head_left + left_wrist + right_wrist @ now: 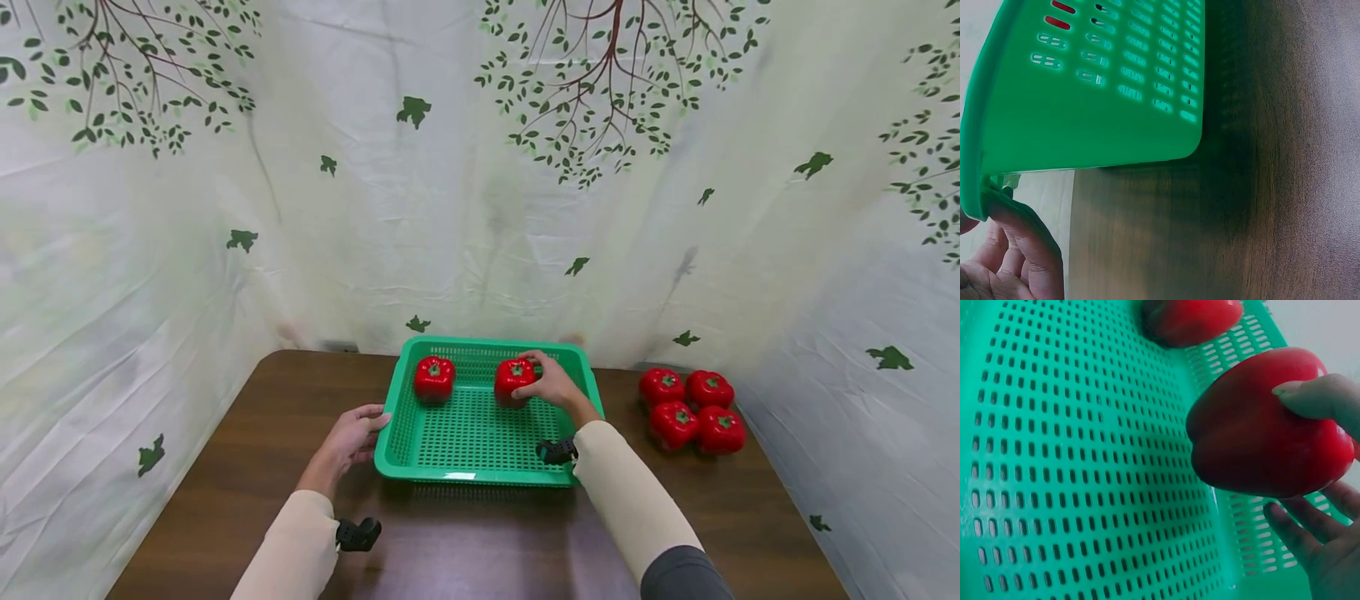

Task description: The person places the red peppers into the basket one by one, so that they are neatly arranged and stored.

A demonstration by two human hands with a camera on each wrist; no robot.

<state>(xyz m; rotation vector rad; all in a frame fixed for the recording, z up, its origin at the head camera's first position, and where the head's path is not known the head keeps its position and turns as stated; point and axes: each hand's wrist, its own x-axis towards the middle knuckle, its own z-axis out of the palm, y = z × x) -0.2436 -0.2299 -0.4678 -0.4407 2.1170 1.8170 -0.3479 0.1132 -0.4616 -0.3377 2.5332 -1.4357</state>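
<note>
My right hand (553,383) grips a red bell pepper (512,383) inside the green plastic basket (480,437), towards its back right. In the right wrist view, the thumb lies across the side of this pepper (1260,431) and the other fingers reach round beneath it. A second red bell pepper (433,379) sits at the basket's back left. At the left side, my left hand (352,435) pinches the basket's rim. The left wrist view has its fingers (1035,250) tucked under the rim, and the thumb is mostly cut off there.
Several more red bell peppers (675,423) stand in a tight cluster on the brown table (465,542), right of the basket. Behind the table hangs a pale curtain (480,208) printed with leaves and branches; it also flanks both sides.
</note>
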